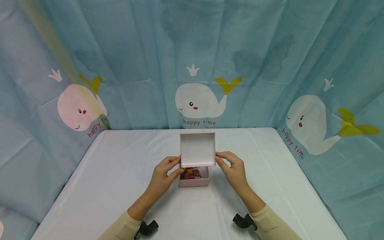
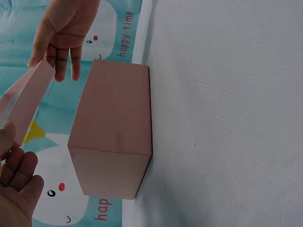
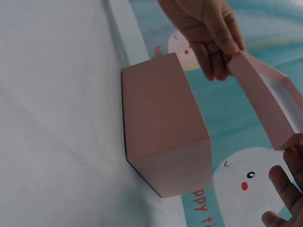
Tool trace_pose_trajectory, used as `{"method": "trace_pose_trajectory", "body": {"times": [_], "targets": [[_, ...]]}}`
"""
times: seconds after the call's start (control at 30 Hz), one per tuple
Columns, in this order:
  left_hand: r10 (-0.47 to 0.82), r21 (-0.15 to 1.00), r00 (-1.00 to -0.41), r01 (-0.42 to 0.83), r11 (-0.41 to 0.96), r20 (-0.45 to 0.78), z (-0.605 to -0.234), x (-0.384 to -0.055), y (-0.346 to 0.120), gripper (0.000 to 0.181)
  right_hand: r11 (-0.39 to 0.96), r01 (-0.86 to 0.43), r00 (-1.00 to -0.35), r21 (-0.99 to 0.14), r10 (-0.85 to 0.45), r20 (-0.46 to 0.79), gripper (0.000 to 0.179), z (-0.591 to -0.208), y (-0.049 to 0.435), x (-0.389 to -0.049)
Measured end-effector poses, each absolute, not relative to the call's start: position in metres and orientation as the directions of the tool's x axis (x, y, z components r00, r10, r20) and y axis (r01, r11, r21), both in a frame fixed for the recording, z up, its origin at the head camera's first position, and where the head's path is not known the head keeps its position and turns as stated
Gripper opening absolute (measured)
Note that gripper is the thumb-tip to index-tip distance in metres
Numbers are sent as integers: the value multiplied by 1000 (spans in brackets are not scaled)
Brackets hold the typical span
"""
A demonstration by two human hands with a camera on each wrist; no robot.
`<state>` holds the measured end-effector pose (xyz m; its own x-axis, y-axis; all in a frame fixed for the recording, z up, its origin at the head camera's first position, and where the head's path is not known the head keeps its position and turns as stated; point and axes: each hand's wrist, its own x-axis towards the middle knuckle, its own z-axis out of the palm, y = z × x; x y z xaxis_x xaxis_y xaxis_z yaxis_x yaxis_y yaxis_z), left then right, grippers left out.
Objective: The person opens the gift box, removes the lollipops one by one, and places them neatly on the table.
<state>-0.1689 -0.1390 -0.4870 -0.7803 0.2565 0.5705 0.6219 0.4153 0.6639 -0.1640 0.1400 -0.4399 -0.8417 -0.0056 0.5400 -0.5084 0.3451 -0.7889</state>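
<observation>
A pink box lid [image 1: 198, 149] is held up tilted, its white inside facing me. My left hand [image 1: 165, 171] pinches the lid's left side between thumb and fingers, and my right hand [image 1: 234, 167] grips its right side. Below the lid stands the pink box [image 1: 194, 183], uncovered, on the table. Inside it lie red and yellow small things [image 1: 192, 172], perhaps flowers or wrapped sweets; the lid partly hides them. In the left wrist view the lid [image 2: 33, 101] is apart from the box [image 2: 113, 109]. The right wrist view shows this gap between lid [image 3: 262, 99] and box [image 3: 163, 109] too.
A white cloth [image 1: 120, 160] covers the table. Behind and at both sides hangs a blue curtain [image 1: 135, 66] printed with whales. Black wrist mounts [image 1: 148, 228] sit by both sleeves.
</observation>
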Motion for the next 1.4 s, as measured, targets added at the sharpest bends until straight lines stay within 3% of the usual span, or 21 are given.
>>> {"method": "trace_pose_trajectory", "body": {"times": [0.37,0.63,0.87,1.07,1.4], "targets": [[162,701,-797,592,397,581,-481,-169,-141,45,303,-609,-793,-733,-232,564,46,-438,148,-164],[165,713,-790,606,352,590,-480,-171,-146,42,296,-657,-753,-693,-275,597,48,-447,153,-174],[189,796,-830,557,234,525,-479,-171,-149,38,281,-610,-791,-741,-271,549,48,-468,161,-187],[182,849,-853,513,126,488,-473,-171,-152,49,268,-558,-827,-785,-258,499,57,-469,157,-185],[191,818,-861,507,271,471,-464,-169,-174,55,305,-514,-854,-802,-271,445,57,-463,134,-184]]}}
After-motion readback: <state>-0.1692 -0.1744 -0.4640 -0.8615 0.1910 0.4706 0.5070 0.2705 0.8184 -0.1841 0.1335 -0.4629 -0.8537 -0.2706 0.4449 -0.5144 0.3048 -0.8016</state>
